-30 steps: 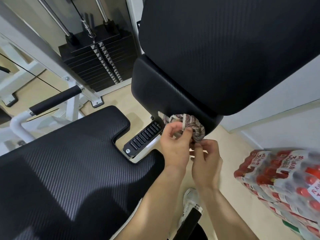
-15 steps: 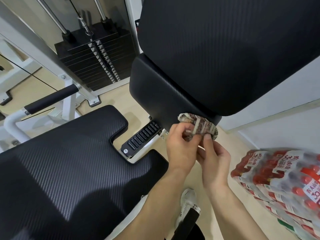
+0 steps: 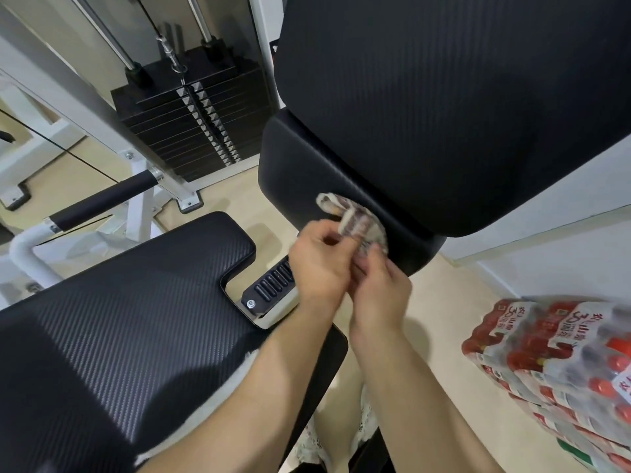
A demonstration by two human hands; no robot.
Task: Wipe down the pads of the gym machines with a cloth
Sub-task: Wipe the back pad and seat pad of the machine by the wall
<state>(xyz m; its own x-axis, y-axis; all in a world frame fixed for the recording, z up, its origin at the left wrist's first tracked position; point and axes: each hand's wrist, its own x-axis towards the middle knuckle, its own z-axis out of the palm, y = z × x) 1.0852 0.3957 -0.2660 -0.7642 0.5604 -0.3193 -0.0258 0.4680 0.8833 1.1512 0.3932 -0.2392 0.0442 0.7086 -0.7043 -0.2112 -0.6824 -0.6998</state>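
While hands (image 3: 317,264) (image 3: 380,295) pinch cloth (image 3: 355,220), pack (image 3: 532,322) holds red-cap btls (image 3: 599,387).

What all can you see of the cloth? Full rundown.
The cloth is a small crumpled wad of soft-looking fabric, pale cream with a dark brownish striped print. A pale hemmed edge loops up at its upper left. Both hands hold it bunched: the left hand pinches it from the left, the right hand grips it from below. It sits in front of the lower corner of the smaller black pad; actual contact with the pad cannot be told. Fingers hide its lower part.
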